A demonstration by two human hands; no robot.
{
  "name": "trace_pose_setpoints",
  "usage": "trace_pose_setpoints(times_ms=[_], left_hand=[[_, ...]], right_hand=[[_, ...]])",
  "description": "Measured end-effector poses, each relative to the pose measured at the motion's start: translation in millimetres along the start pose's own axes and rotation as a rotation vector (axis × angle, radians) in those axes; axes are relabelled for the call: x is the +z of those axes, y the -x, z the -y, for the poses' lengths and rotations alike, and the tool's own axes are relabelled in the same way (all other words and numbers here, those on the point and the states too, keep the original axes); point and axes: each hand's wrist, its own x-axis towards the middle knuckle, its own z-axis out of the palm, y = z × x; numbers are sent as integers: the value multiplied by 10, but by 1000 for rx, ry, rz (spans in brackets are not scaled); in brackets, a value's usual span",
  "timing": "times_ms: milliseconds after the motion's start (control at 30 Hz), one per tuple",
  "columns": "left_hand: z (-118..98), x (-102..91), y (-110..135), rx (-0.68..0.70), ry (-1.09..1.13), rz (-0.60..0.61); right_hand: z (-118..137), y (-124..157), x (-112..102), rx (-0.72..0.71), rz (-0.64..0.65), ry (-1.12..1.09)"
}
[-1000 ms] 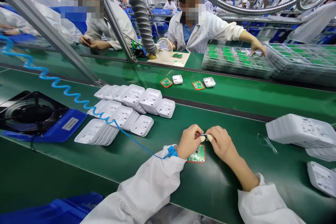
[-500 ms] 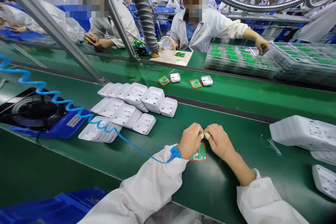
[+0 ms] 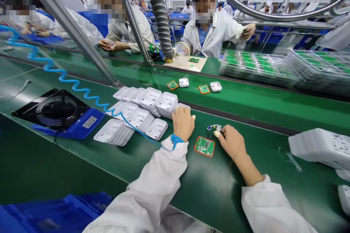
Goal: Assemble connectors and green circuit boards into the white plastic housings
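My left hand (image 3: 183, 123) is at the front of the rightmost stack of white plastic covers (image 3: 182, 106), partly hiding it. Its thumb stands apart from the fingers, whose tips are out of sight, and I see nothing held in it. My right hand (image 3: 233, 141) pinches a small white part with a short cable (image 3: 216, 127) between thumb and forefinger; a dark blue connector shows at the cable's left end. Pale finger cots cover some fingertips. Just left of the right hand, a green circuit board (image 3: 205, 146) with an orange rim lies flat on the green bench.
More stacked white covers (image 3: 138, 117) stand left, beside a black fan (image 3: 57, 107). A blue coiled cord (image 3: 84, 93) leads to my left wrist. White housings (image 3: 317, 149) are piled right. Past the dark strip lie boards and small white cases (image 3: 216, 86); a co-worker (image 3: 202, 29) sits opposite.
My left hand has left the right hand and moved left and up to the white covers. My right hand still has the small part, and the board is now uncovered.
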Motion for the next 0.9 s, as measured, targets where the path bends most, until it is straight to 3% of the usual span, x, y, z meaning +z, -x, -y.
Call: trace_pose_setpoints(times_ms=[100,200,333,433,533,667,800,900], left_hand=[[37,10,-74,-33,-154,32],[-79,-31,35,16,-198,24],[-362,-79,377,224,-80,109],[-479,-11,548,290,14,237],[-415,81,519,228,41,257],[-241,166,361,77,14,270],[-252,217,385,47,68,343],[-341,223,494,-5,256,360]], right_hand=[[200,-24,79,76,31,195],[263,-61,89,107,38,251],[41,-24,41,73,62,139],[-186,91,-17,34,57,-103],[-276,239,-119,16,30,-336],[-106,382,-265,-34,15,-483],[137,431,-273,-124,-7,-432],[188,438,-216,-154,-76,-308]])
